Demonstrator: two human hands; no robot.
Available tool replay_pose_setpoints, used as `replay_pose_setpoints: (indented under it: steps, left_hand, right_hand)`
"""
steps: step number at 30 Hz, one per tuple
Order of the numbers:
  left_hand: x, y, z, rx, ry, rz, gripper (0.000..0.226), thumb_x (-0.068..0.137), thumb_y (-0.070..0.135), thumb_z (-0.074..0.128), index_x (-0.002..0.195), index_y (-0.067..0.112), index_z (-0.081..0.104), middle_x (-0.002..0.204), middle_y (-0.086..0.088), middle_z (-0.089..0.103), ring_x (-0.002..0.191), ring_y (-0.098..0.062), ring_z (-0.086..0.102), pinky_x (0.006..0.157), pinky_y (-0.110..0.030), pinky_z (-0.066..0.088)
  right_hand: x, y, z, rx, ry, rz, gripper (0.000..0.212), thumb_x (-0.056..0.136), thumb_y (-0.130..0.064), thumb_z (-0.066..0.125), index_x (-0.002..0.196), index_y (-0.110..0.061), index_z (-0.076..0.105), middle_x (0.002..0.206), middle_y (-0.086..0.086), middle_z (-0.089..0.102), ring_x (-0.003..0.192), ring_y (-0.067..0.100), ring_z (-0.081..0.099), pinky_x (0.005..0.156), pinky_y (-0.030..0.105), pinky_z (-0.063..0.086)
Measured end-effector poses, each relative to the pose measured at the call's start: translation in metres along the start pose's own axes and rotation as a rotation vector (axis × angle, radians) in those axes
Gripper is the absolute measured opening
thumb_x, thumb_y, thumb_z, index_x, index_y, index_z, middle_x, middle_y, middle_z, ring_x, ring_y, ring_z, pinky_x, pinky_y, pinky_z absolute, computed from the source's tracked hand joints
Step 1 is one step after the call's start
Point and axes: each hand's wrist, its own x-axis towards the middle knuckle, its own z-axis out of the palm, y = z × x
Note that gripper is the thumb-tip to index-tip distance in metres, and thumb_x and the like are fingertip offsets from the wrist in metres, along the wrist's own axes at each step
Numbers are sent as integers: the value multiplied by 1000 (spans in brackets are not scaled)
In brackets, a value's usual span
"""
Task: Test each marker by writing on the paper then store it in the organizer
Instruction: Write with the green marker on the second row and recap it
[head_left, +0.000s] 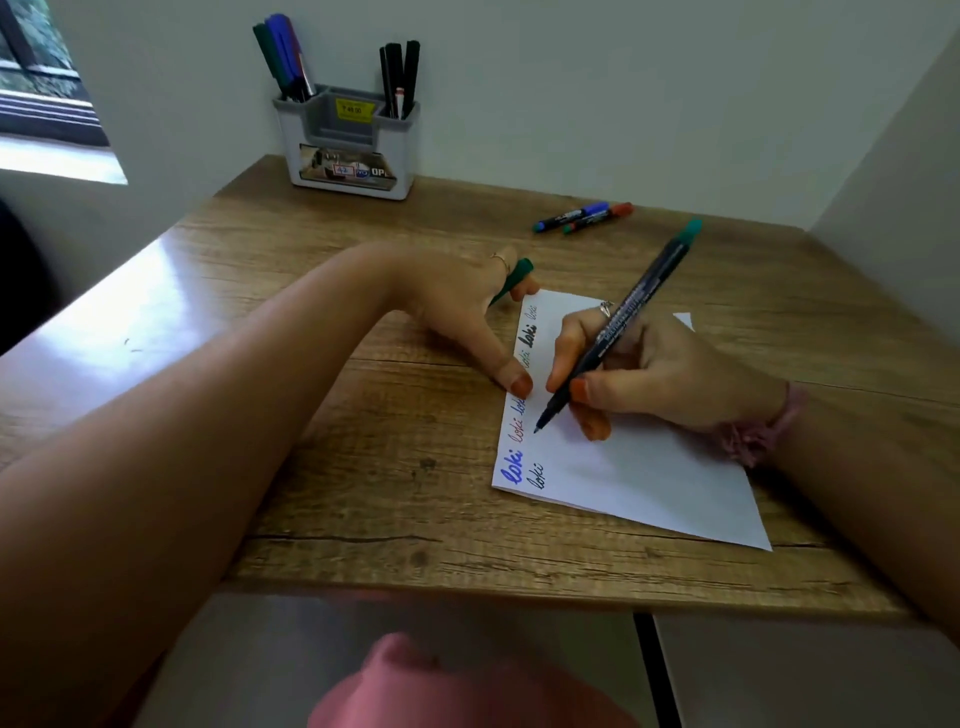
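Observation:
My right hand (649, 374) grips an uncapped dark marker with a green end (631, 312), its tip touching the white paper (639, 467) near the left edge. Several "loki" test words run along that edge in blue, red, black and green. My left hand (467, 306) holds the green cap (511, 280) between its fingers while the thumb presses on the paper's left edge. A grey organizer (348, 140) stands at the back of the desk, with green and blue markers (283, 57) in its left slot and black pens (400, 73) in its right slot.
A blue marker (571, 214) and a red marker (600, 218) lie side by side on the wooden desk (363, 493) at the back right. White walls close in behind and to the right. A window is at far left.

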Motion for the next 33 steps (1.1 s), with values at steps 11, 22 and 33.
replay_pose_setpoints:
  steps: [11,22,33]
  left_hand:
    - [-3,3,-1,-28,13,-45,113,45,57,72,138,25,18,142,11,30,133,-14,26,104,-26,24]
    - [-4,5,-1,-9,18,-75,115,46,58,71,141,26,15,148,5,27,136,-19,26,101,-25,24]
    - [-5,5,0,-17,20,-54,114,41,59,71,138,26,20,139,9,33,133,-17,28,99,-23,24]
  right_hand:
    - [4,10,9,-62,14,-114,5,72,-10,54,76,-8,57,64,-11,60,48,6,52,45,17,42]
    - [3,10,12,-141,-20,-119,8,71,-11,54,75,-7,59,69,-8,57,58,4,49,54,12,38]
    - [4,11,11,-144,-17,-123,7,72,-11,54,76,-10,59,69,-10,59,58,0,52,55,9,39]
